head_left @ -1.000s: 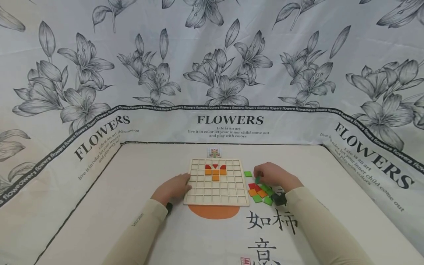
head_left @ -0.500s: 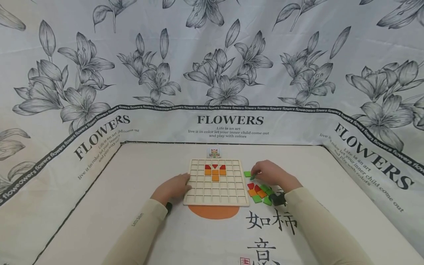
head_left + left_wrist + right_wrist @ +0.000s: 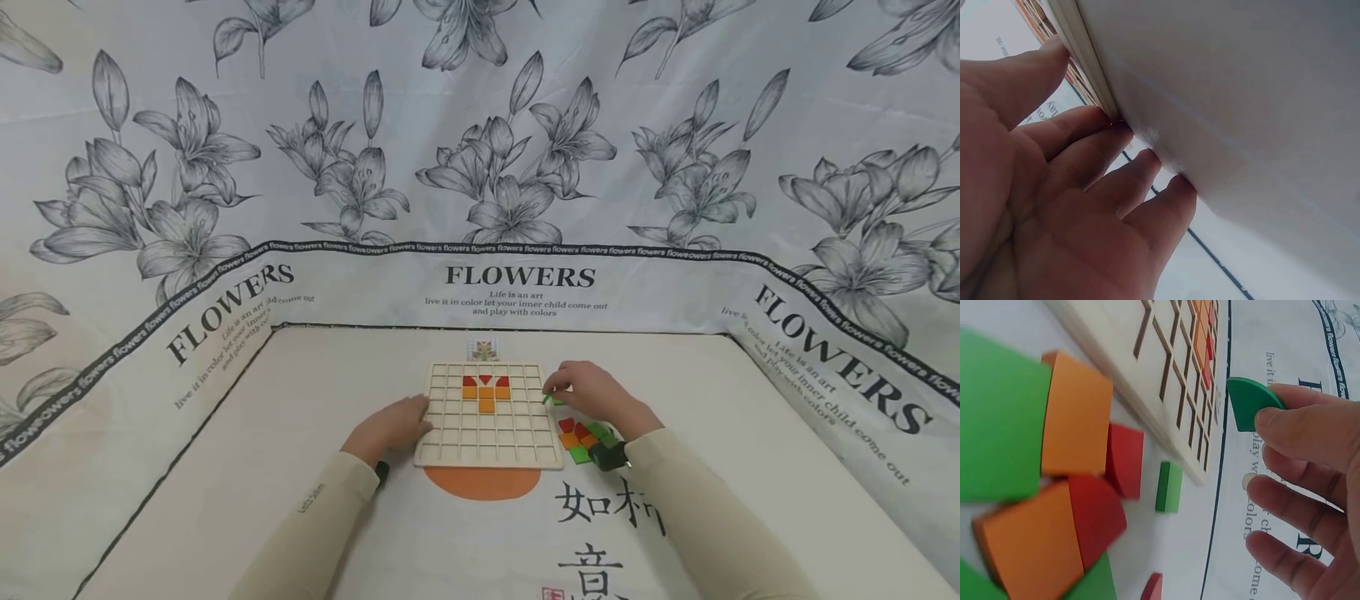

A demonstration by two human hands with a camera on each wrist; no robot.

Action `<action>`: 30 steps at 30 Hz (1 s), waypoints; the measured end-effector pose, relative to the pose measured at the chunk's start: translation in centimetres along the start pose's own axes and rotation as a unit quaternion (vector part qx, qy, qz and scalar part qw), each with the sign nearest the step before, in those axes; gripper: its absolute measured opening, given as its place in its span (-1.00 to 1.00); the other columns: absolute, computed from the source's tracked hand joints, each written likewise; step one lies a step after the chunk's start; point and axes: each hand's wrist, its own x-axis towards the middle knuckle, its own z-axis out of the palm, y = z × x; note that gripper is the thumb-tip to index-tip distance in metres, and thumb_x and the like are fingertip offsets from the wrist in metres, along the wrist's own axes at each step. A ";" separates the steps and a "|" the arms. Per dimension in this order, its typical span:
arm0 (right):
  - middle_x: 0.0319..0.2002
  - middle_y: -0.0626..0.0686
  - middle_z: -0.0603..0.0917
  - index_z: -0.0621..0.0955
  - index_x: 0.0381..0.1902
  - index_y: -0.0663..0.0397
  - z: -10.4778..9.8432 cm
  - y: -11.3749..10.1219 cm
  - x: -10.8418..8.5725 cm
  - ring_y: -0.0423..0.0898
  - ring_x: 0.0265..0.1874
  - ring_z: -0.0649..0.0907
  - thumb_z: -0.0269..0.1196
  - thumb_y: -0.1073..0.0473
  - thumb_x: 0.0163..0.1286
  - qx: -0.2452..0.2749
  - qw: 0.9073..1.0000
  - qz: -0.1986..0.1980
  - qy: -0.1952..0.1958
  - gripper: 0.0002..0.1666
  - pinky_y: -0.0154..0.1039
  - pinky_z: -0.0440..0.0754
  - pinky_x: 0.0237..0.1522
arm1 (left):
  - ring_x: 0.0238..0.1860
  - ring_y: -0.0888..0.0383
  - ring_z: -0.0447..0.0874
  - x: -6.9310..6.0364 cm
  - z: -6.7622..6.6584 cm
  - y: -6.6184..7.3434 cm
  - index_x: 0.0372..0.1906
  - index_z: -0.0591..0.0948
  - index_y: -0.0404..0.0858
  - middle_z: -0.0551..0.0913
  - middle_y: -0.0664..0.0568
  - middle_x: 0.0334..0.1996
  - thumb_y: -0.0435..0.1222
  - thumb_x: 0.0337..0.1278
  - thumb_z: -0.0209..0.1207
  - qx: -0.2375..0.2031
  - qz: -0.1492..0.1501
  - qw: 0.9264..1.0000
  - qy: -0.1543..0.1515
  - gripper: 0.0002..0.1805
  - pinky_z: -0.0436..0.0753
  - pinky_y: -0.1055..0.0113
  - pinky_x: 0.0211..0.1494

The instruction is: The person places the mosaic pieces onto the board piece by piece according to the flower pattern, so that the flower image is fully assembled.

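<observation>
My left hand (image 3: 390, 427) rests at the left edge of a light wooden grid board (image 3: 487, 456), its thumb and fingertips touching the board's side in the left wrist view. Red and orange tiles (image 3: 487, 392) fill several cells in the board's upper middle. Just off the board's right edge, my right hand (image 3: 592, 393) pinches a dark green quarter-circle tile (image 3: 1249, 406) between thumb and index finger; the other fingers are spread. Below that hand lies a single lighter green tile (image 3: 1169, 487) on the table, partly hidden in the head view.
A heap of loose tiles (image 3: 577, 437) in green, orange and red lies right of the board, partly covered by the right wrist strap (image 3: 609, 456). Behind the board is a small pattern card (image 3: 483, 349). A flower-printed cloth (image 3: 517, 300) rises at the table's back.
My right hand has moved left from above the tile heap to the board's right edge, carrying the dark green tile. My left hand has stayed at the board.
</observation>
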 end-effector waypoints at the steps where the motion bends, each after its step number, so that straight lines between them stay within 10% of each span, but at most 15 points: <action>1: -0.32 -0.12 0.62 0.76 -0.20 -0.13 0.1 -0.2 0.1 -0.13 -0.31 0.52 0.32 0.19 0.29 0.004 1.000 0.000 -0.003 -0.84 -0.22 0.59 -0.17 | 0.53 -0.03 0.09 -0.1 0.0 0.0 0.49 0.17 -0.25 0.21 -0.07 0.49 -0.09 0.41 0.02 0.001 -0.001 1.000 -0.001 -0.33 0.17 0.05 0.57; 30: -0.23 -0.14 0.71 0.73 -0.24 -0.21 4.1 -3.2 2.8 -0.10 -0.17 0.57 0.31 0.08 0.30 0.161 0.985 0.062 -0.001 -0.90 -0.11 0.62 0.06 | 0.53 -0.03 0.08 0.0 0.1 -0.1 0.50 0.16 -0.26 0.20 -0.07 0.50 -0.08 0.43 0.00 0.012 0.000 1.000 -0.002 -0.33 0.15 0.07 0.58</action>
